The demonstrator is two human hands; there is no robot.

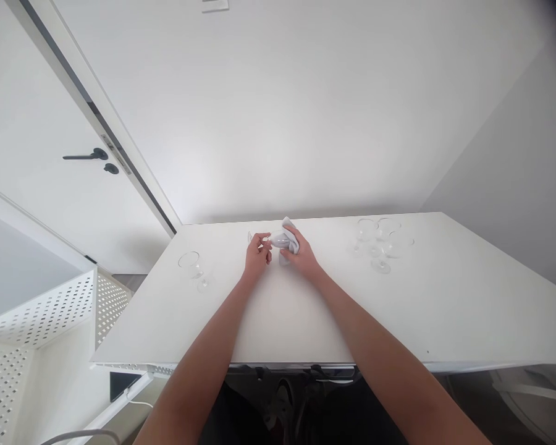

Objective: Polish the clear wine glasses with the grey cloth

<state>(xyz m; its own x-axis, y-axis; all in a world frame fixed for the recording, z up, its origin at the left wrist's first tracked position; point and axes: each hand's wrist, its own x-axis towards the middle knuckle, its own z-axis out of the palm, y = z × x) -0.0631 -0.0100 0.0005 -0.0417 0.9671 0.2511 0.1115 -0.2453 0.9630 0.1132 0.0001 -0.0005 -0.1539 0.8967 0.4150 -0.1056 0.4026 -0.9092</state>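
Head view: a person at a white bench (282,315), both forearms bare and reaching forward over it to meet near its far edge. Left hand (258,250): fingers curled, closed around the stem end of a clear stemmed glass (279,239). Right hand (303,253): gripping a pale grey cloth (291,240), which is folded around the bowl end of the same glass. Glass is held on its side between the two hands, bowl toward the right hand; part of what looks like its foot shows past the left hand. Contact between glass and bench: cannot tell. Lower part of the cloth hangs between the hands.

Left of the hands, well apart: one stemmed wine glass (189,264), upright on the bench. Right, also well apart: a close cluster of stemmed wine glasses (385,238), upright; I count three, though the clear outlines overlap and whether they touch is not readable.

Surroundings: plain white wall (278,123) behind the bench; white door (32,117) to the left with a black lever handle (86,155); white perforated panel (109,303) below, beside the bench's left end. Small dark speck (427,351) near the bench's front edge, right side.
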